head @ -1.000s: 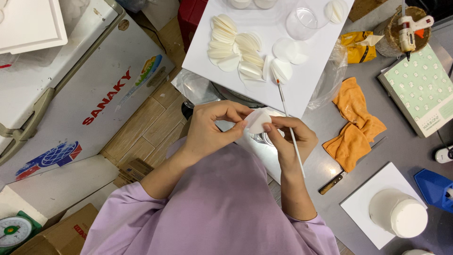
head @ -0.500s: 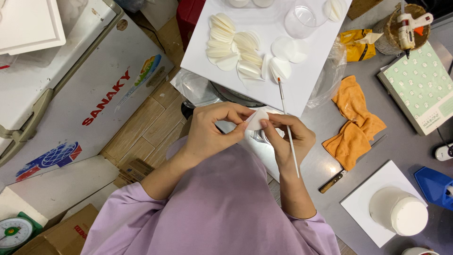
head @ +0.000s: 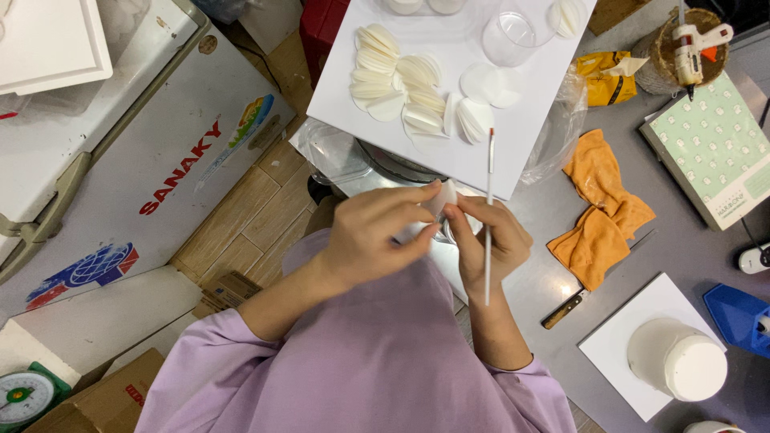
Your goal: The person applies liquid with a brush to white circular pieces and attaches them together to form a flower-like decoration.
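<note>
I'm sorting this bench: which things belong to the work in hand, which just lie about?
In use: left hand, right hand, white petal piece, thin brush, folded white petals on white board.
Idle: orange cloth, knife, glue gun, white tub.

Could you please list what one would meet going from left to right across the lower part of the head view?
Green scale → cardboard box → left hand → right hand → knife → white round cake → blue object.
</note>
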